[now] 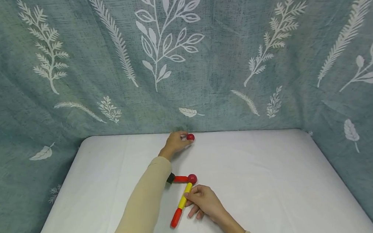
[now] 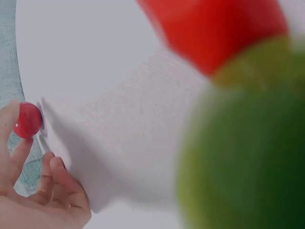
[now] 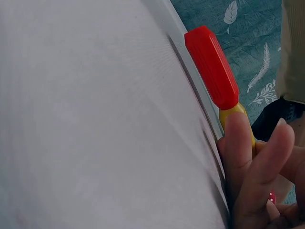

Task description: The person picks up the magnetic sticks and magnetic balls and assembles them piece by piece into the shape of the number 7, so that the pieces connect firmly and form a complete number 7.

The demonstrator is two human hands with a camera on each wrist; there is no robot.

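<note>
Close to the far edge of the white table, my left hand pinches a small glossy red ball between thumb and fingertip. Nearer to me, my right hand pinches the yellow part of a two-part stick, whose lower end is red. The stick's yellow end meets a second red ball. From that ball a short red rod runs left, partly hidden by my left forearm. Large and blurred in the left wrist view are a green ball and a red piece beside it.
A green-blue cloth with white leaf prints hangs behind and beside the table. My left sleeve stretches across the table's left half. A black wrist camera sits at the left wrist, over the red rod's end.
</note>
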